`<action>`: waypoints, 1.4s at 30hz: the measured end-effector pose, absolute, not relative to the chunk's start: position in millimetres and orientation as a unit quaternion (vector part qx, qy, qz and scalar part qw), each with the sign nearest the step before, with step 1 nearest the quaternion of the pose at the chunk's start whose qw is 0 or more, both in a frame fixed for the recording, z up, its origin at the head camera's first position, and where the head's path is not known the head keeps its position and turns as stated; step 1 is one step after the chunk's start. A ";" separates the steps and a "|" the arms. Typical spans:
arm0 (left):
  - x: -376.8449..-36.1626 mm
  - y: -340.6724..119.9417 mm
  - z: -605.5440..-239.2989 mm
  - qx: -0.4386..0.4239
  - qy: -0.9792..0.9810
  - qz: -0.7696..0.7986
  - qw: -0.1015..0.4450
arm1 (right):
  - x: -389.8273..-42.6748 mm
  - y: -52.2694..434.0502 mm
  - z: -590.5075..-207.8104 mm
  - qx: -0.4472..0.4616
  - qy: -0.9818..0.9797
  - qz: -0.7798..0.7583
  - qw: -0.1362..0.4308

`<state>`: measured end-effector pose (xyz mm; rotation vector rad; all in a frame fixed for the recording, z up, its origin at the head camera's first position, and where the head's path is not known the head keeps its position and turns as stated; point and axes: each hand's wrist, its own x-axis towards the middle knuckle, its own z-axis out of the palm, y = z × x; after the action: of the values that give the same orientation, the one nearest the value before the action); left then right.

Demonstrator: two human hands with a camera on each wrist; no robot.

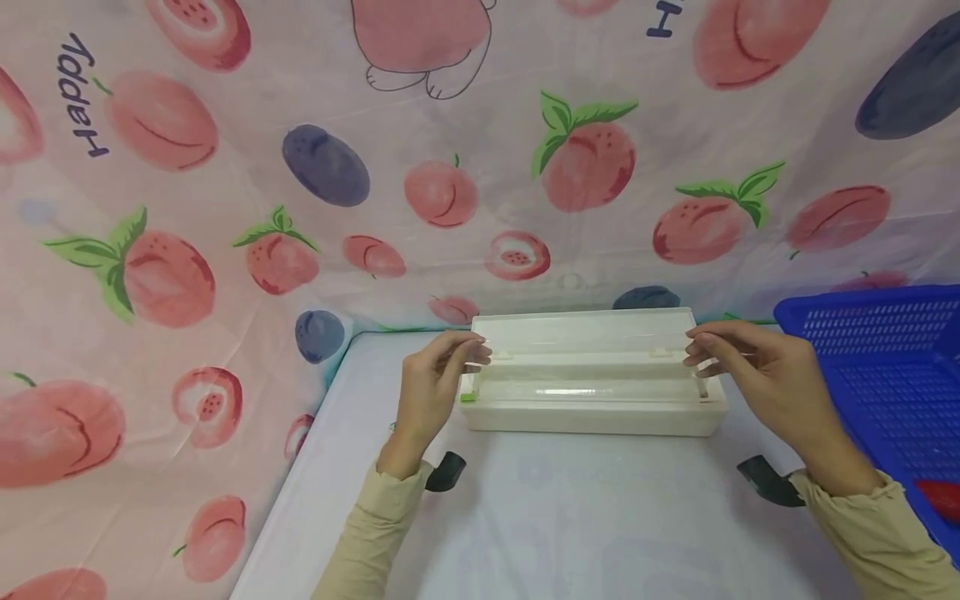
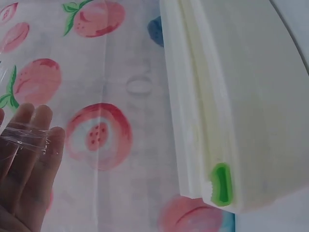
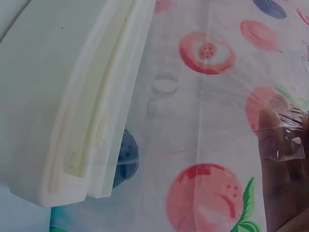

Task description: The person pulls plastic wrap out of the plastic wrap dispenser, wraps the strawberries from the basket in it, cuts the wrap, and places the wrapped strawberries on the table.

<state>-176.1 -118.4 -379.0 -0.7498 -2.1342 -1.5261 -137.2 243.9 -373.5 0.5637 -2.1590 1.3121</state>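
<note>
A long white cling film dispenser (image 1: 592,419) lies on the table, its lid (image 1: 581,325) raised at the back. A green piece (image 2: 222,186) shows at its left end. Clear cling film (image 2: 31,137) spans the space between the hands and is hard to see in the head view. My left hand (image 1: 442,375) pinches one side of it between thumb and fingers, above the dispenser's left end. Above the right end, my right hand (image 1: 772,379) pinches the other side. Wrinkled film (image 3: 289,140) lies across the fingers in the right wrist view.
A blue perforated basket (image 1: 892,400) stands at the right with a red item (image 1: 941,500) inside, cut off by the frame. The fruit-print cloth (image 1: 450,117) hangs behind and left of the white table (image 1: 585,517). Dark curved pieces (image 1: 446,472) project from both wrists.
</note>
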 end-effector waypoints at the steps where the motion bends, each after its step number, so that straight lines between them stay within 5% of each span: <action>1: -175.9 -118.6 -378.2 -0.270 -0.766 -0.546 0.207 | -136.9 244.0 -372.7 0.212 -0.801 0.489 0.274; 12: -169.0 -121.3 -367.5 -0.277 -0.760 -0.545 0.218 | -129.1 242.2 -360.1 0.220 -0.796 0.497 0.268; 31: -156.4 -123.9 -343.5 -0.314 -0.734 -0.537 0.273 | -113.7 236.0 -335.8 0.222 -0.781 0.470 0.345; 42: -143.4 -129.6 -334.5 -0.323 -0.719 -0.570 0.232 | -102.1 234.2 -328.2 0.223 -0.770 0.494 0.337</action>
<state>-143.4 -129.6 -334.5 -0.8866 -1.9757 -1.5665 -102.1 234.2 -328.2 0.5805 -2.0066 1.2880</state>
